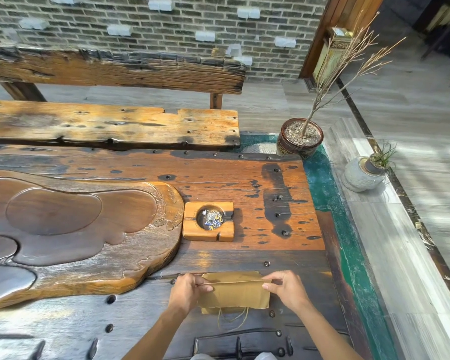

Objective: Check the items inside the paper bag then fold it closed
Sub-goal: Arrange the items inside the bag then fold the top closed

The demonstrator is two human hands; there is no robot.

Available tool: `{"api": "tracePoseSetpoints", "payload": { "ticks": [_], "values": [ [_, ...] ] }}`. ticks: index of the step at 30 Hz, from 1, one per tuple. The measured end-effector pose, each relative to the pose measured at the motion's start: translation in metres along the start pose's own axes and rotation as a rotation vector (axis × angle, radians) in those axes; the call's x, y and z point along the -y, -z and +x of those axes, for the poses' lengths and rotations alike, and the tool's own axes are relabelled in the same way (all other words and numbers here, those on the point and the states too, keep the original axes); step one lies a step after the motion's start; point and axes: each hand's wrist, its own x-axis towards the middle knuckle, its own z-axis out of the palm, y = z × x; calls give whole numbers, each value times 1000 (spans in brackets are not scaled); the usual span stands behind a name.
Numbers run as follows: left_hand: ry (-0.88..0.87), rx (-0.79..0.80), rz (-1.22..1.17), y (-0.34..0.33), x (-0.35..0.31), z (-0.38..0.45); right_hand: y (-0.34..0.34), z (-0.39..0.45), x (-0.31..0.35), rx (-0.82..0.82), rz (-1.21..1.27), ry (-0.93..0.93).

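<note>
A flat brown paper bag (235, 294) lies on the dark wooden table (244, 188) near its front edge. A flap of the bag is folded over toward me, and its string handles (231, 319) trail out from under the near edge. My left hand (189, 291) pinches the left end of the fold. My right hand (286, 288) pinches the right end. Nothing inside the bag shows.
A square wooden ashtray (209, 221) with butts stands beyond the bag. A large carved wooden tea tray (70, 229) fills the table's left side. A bench (109, 123) stands behind the table. Two potted plants (300, 137) (365, 172) stand at the right.
</note>
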Motion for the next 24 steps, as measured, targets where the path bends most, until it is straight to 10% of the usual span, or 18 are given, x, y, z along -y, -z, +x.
{"api": "tracePoseSetpoints", "payload": {
  "ticks": [24],
  "values": [
    [37, -118, -278, 9, -10, -14, 4, -2, 12, -134, 78, -25]
  ]
}}
